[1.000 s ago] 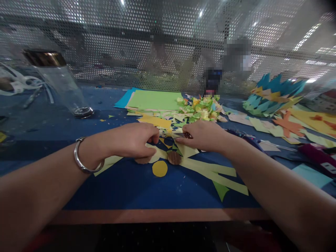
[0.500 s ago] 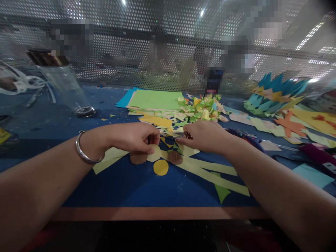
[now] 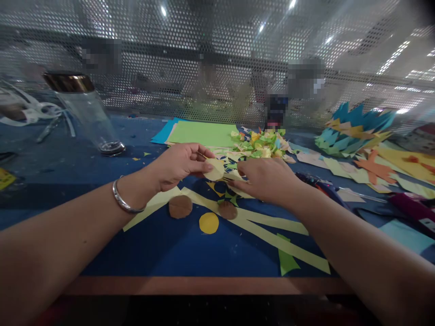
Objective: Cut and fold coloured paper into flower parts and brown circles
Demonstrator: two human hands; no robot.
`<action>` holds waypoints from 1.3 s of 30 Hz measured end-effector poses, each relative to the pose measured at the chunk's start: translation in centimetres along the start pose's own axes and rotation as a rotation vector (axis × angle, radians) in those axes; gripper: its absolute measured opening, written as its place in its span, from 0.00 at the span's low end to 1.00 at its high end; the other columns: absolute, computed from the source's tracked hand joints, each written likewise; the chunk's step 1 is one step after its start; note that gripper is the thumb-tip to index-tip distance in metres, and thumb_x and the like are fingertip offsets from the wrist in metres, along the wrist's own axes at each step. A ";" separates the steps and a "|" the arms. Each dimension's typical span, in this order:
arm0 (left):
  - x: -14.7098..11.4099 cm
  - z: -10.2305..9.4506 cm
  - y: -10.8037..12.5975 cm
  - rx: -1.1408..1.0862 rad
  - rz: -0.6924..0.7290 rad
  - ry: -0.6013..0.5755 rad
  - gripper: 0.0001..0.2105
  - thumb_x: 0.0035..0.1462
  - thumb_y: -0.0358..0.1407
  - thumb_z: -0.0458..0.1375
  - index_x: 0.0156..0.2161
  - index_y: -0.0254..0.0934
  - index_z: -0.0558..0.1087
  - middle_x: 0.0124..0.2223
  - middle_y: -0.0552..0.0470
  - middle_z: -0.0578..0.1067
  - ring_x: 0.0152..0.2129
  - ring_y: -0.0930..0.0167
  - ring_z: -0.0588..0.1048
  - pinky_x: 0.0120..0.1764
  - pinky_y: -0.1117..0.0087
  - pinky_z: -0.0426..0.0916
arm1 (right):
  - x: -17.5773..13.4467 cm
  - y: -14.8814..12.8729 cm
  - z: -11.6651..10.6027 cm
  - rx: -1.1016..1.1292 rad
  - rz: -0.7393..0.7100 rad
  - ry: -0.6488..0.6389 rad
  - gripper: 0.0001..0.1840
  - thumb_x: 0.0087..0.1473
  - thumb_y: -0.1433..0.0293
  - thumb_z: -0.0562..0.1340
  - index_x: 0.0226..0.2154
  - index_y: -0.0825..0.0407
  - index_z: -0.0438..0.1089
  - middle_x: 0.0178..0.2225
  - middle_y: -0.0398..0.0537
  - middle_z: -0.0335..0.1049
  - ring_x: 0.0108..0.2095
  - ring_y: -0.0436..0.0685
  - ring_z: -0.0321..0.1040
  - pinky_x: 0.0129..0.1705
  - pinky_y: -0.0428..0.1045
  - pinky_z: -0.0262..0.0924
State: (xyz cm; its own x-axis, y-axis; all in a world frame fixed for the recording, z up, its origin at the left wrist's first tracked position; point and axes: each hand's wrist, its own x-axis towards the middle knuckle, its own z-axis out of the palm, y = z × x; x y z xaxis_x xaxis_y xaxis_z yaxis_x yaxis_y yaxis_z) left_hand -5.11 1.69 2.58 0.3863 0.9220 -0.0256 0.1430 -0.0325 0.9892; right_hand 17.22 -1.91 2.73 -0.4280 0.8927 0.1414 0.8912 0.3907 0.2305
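My left hand (image 3: 188,165), with a silver bangle at the wrist, pinches a pale yellow paper circle (image 3: 215,169) between thumb and fingers, lifted above the table. Facing it, my right hand (image 3: 263,176) is closed around what looks like a pair of scissors; only thin dark blades show near the circle's edge, and the handles are hidden in the fingers. Below the hands lie a brown paper circle (image 3: 180,207), a second brown circle (image 3: 227,210) and a bright yellow circle (image 3: 208,223). Pale yellow paper strips (image 3: 285,244) stretch beside them.
Behind my hands are a stack of green sheets (image 3: 205,133) and a heap of paper scraps (image 3: 261,145). A glass bottle (image 3: 84,113) stands left. At right are a blue paper crown (image 3: 356,127) and an orange paper shape (image 3: 374,165). A perforated metal screen (image 3: 220,36) rises behind the table.
My left hand has picked the pale yellow circle up off the table and carried it up and right towards my right hand. My right hand has stayed nearly in place.
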 end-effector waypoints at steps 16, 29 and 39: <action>-0.6 1.4 -0.7 -0.108 0.061 -0.035 0.14 0.48 0.35 0.70 0.38 0.36 0.71 0.29 0.52 0.78 0.28 0.71 0.77 0.34 0.69 0.71 | -0.2 -0.9 0.6 0.366 -0.297 0.441 0.12 0.66 0.67 0.55 0.41 0.52 0.73 0.41 0.51 0.72 0.36 0.54 0.69 0.33 0.48 0.56; -0.9 1.8 -0.3 -0.093 0.078 -0.149 0.10 0.53 0.37 0.66 0.37 0.33 0.75 0.36 0.49 0.78 0.34 0.71 0.77 0.44 0.65 0.71 | 0.4 -0.6 1.0 0.546 -0.192 0.411 0.06 0.60 0.70 0.60 0.33 0.54 0.70 0.31 0.45 0.68 0.29 0.50 0.62 0.29 0.46 0.52; -0.8 1.6 -0.8 0.061 0.120 -0.130 0.16 0.52 0.42 0.67 0.40 0.33 0.75 0.36 0.46 0.80 0.33 0.68 0.79 0.42 0.64 0.74 | 0.5 -0.7 0.9 0.559 -0.174 0.399 0.09 0.61 0.66 0.59 0.32 0.53 0.69 0.29 0.45 0.67 0.28 0.51 0.61 0.30 0.47 0.51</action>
State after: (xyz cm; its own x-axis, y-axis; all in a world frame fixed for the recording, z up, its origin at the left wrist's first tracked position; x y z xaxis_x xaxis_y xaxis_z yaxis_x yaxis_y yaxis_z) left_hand -4.08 0.40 1.55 0.5181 0.8524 0.0698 0.1423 -0.1664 0.9757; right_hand 16.58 -1.55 1.73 -0.4980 0.6981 0.5144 0.7028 0.6724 -0.2322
